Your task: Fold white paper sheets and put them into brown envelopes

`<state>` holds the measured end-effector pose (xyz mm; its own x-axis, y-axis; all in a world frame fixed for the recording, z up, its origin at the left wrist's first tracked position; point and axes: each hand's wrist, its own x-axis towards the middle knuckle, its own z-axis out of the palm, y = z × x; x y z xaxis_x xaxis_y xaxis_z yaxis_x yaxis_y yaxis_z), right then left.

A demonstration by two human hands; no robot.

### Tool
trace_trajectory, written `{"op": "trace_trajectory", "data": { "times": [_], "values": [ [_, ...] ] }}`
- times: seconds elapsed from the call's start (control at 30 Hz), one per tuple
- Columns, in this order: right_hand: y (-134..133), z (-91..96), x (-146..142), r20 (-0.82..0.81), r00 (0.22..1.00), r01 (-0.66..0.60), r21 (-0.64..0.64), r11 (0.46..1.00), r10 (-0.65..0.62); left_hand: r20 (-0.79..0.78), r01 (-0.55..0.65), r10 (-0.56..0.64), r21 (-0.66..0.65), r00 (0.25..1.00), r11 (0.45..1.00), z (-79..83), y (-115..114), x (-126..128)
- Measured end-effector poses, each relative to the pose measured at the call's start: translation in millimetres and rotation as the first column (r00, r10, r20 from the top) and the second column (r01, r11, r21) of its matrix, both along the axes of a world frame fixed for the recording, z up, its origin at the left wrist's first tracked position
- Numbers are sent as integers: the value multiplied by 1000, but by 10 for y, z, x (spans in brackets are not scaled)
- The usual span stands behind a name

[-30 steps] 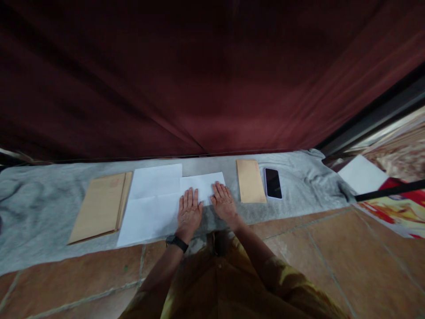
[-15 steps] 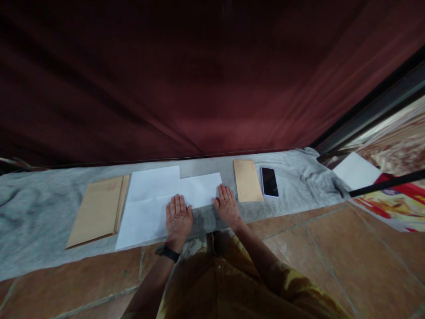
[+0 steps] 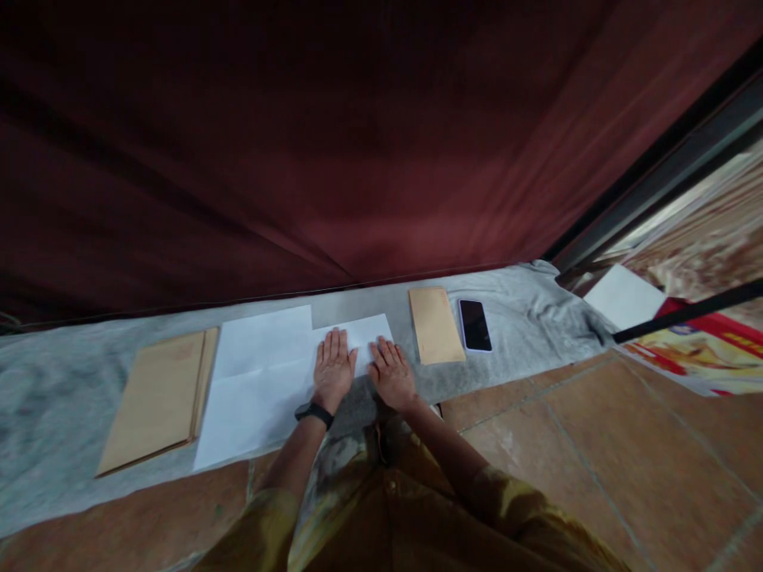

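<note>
A folded white sheet of paper (image 3: 365, 334) lies on the grey cloth. Flat on its left part rests my left hand (image 3: 334, 368), fingers stretched out, a dark band around the wrist. My right hand (image 3: 393, 373) lies palm down over the sheet's right part and near edge, fingers a little spread. Larger white sheets (image 3: 256, 389) with a crease across them lie to the left, reaching up to the folded one. Neither hand is wrapped around anything.
Left of the paper is a stack of brown envelopes (image 3: 156, 397). To the right lie more brown envelopes (image 3: 437, 326) and a phone (image 3: 475, 326). A dark red curtain (image 3: 369, 199) hangs behind the cloth (image 3: 524, 318). A dark bar (image 3: 691, 311) crosses at the right.
My left hand has slid right and away from me along the folded sheet, closer to my right hand. My right hand has shifted slightly left. The view has moved a little.
</note>
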<state>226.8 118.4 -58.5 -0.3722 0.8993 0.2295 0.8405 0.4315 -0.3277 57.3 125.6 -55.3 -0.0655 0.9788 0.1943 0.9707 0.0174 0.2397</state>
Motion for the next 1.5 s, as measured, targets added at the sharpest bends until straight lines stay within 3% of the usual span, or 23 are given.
{"op": "trace_trajectory", "data": {
  "times": [0.17, 0.43, 0.7, 0.8, 0.9, 1.0, 1.1, 1.27, 1.33, 1.43, 1.47, 1.5],
  "values": [
    [-34, -24, 125, -3, 1000, 29, 4, 1000, -29, -7, -63, 63, 35, 998, 997, -52, -84, -82],
    [-101, -41, 232, -30, 996, 83, -7, 997, -83, 0, -147, 147, 47, 989, 988, 6, -316, -222],
    [246, 158, 111, -160, 953, 235, -155, 960, -259, 15, -153, 153, 103, 988, 983, -13, -578, -255],
    [348, 249, 56, -175, 928, 278, -258, 925, -328, 2, -145, 145, 87, 989, 986, 6, -584, -241],
    [396, 307, 45, -243, 861, 312, -440, 842, -446, -13, -138, 139, 57, 990, 989, 36, -569, -238],
    [417, 319, 87, -337, 780, 287, -555, 781, -527, -24, -133, 134, 38, 991, 990, 59, -565, -243],
    [406, 309, 157, -421, 731, 212, -607, 766, -537, -40, -128, 128, 20, 991, 992, 101, -568, -240],
    [233, 303, 250, -588, 571, 38, -678, 734, -573, -57, -40, 41, 19, 998, 999, 287, -559, -161],
    [104, 281, 276, -663, 407, -17, -693, 720, -628, -79, 35, -33, 21, 996, 999, 374, -553, -93],
    [-110, 209, 298, -705, 48, -126, -707, 696, -708, -124, 174, -172, 2, 977, 985, 447, -552, 28],
    [-176, 181, 296, -687, -22, -165, -714, 680, -726, -137, 213, -213, -11, 968, 977, 450, -556, 67],
    [-237, 154, 289, -668, -38, -201, -724, 660, -743, -146, 242, -243, -27, 959, 970, 443, -562, 103]
  ]
}}
